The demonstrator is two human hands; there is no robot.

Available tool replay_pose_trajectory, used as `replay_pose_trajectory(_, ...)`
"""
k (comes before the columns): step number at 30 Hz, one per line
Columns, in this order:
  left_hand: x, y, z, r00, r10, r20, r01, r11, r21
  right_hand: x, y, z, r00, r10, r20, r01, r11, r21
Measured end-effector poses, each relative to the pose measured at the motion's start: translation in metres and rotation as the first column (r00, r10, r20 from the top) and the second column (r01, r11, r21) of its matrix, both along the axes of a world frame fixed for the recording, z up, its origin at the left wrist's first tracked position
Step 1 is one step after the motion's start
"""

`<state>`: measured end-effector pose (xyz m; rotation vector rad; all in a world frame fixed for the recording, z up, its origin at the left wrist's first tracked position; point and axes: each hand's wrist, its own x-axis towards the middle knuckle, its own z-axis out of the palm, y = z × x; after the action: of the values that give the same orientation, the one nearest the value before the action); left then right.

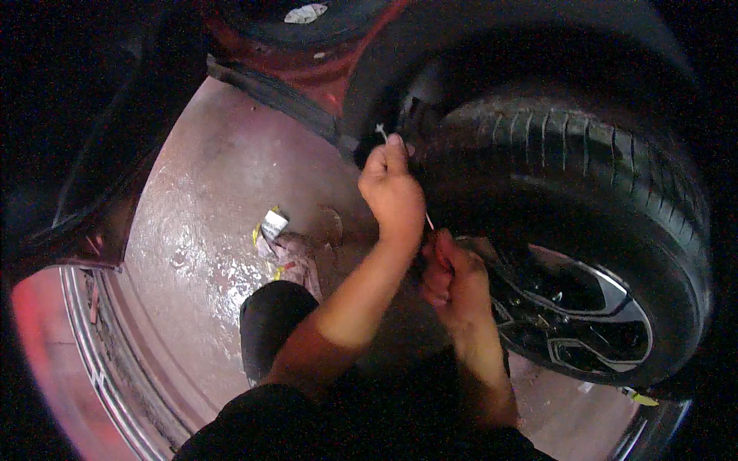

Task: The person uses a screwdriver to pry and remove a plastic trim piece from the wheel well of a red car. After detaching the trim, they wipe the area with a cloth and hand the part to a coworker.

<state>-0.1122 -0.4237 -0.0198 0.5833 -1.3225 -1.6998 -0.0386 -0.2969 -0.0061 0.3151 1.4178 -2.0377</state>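
Observation:
My left hand (392, 180) is closed at the front edge of the wheel arch, thumb and fingers pinched together. A thin pale piece with a small knobbed end (380, 131) sticks out past its fingertips; its kind is unclear. Lower and to the right, my right hand (459, 273) is wrapped round a red-handled tool (443, 252), mostly hidden in the fist. A thin light shaft (430, 221) shows between the two hands. The tyre (561, 146) stands just right of both hands, inside the dark wheel-arch liner (384, 84).
The black and silver wheel rim (569, 315) faces my right forearm. An open dark car door (69, 154) hangs at the left, beside a red door sill (307, 77). Crumpled wrapping with a white label (274, 224) lies on the wet-looking floor (200, 192). A metal rail (92, 361) curves at lower left.

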Motion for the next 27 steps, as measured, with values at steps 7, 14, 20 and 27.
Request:
replay_pose_trajectory(7,0.0,0.0,0.013,0.996,0.033,-0.077,-0.025,0.994,0.105,-0.01,0.005,-0.02,0.986,0.138,0.093,-0.09,0.913,-0.398)
replay_pose_trajectory(14,0.003,0.001,0.013,0.997,0.035,-0.066,-0.031,0.997,0.065,0.011,-0.001,-0.026,0.369,0.456,-0.81,0.564,0.583,0.585)
replay_pose_trajectory(20,0.004,0.001,0.007,0.995,0.0,-0.105,0.009,0.996,0.084,0.009,-0.006,-0.035,0.387,0.265,-0.883,0.55,0.703,0.451)
replay_pose_trajectory(27,0.002,0.001,0.01,0.995,0.026,-0.096,-0.021,0.998,0.055,0.006,0.004,-0.006,0.999,0.013,0.03,-0.01,0.995,-0.095)
